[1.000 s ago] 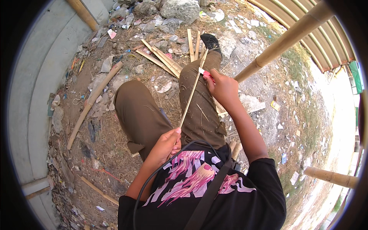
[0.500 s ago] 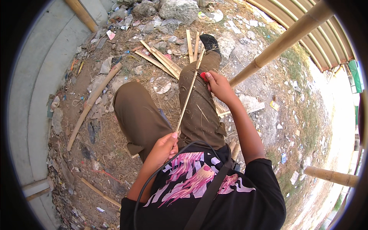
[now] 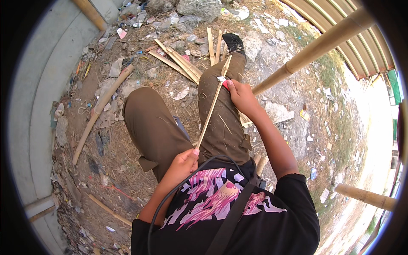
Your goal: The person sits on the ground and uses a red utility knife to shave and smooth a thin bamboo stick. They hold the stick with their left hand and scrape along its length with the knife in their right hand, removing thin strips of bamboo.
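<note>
A long, thin bamboo strip (image 3: 209,112) slants up and away across my outstretched right leg. Its near end is pinched between the thumb and fingers of my left hand (image 3: 182,165), close to my lap. My right hand (image 3: 243,95) is closed around a small red-handled knife (image 3: 225,84). The short, bright blade lies against the strip towards its far end, over the leg. Most of the handle is hidden in my fist. Thin shavings cling to my brown trousers (image 3: 223,127) below the strip.
Split bamboo pieces (image 3: 180,61) lie beyond my knees. A bamboo pole (image 3: 312,49) slants up on the right, and a curved bamboo length (image 3: 102,108) rests at left beside a grey wall (image 3: 51,76). Litter and rocks (image 3: 199,9) cover the ground. A black cable (image 3: 168,197) crosses my shirt.
The knife has turned, so its blade now shows bright across the strip. The strip's far end sits slightly more to the right. Both hands have barely moved.
</note>
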A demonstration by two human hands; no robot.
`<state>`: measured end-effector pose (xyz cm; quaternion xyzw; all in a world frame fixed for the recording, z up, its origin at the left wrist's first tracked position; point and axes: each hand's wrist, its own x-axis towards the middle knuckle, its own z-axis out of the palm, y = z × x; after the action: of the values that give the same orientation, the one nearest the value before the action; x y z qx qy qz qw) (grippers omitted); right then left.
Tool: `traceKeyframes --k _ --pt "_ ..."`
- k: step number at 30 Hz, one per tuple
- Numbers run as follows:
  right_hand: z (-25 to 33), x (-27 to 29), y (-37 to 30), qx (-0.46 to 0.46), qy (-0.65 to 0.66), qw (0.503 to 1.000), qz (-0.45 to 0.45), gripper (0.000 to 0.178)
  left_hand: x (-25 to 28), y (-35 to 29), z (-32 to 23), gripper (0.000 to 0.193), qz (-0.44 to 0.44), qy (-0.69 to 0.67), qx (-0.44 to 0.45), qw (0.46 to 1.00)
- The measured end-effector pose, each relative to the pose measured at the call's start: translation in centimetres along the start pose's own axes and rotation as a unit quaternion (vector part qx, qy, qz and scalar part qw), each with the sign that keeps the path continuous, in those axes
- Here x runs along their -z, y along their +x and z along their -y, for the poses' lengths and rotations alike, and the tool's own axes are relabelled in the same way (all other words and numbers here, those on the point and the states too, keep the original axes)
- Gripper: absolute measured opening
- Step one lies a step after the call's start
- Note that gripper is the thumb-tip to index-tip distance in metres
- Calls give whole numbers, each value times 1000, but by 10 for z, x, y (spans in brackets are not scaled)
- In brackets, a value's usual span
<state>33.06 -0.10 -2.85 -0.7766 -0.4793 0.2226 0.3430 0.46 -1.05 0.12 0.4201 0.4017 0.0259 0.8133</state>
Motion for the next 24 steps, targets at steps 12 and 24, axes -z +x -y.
traceKeyframes --k 12,24 --pt "-15 -11 -12 -8 142 990 24 46 -7 7 2 40 -16 -16 -15 1000" --pt "12 5 -15 0 -103 994 -35 43 -7 7 9 37 -31 12 -27 999"
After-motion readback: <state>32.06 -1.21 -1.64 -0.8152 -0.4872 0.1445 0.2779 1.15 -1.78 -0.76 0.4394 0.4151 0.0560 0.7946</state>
